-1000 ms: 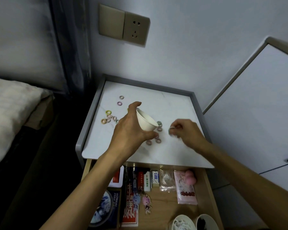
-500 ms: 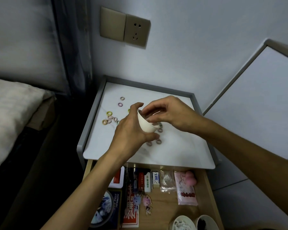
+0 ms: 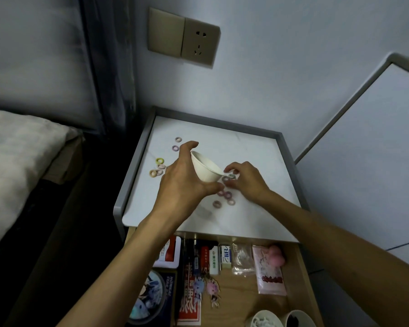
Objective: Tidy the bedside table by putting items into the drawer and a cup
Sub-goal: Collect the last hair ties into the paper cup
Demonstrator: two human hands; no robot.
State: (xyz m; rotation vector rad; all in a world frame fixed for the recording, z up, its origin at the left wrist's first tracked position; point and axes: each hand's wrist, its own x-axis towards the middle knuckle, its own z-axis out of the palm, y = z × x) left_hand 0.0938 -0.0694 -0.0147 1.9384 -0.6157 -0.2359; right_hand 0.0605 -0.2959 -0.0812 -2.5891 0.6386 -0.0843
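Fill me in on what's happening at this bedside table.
A person is clearing small hair ties off the bedside table. The left hand holds a tilted white cup above the top; the right hand is pinching at ties beside it. More ties lie scattered to the left. The drawer below is open and holds other items.

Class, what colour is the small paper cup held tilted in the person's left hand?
White, inside and out; the head view shows the small paper cup.
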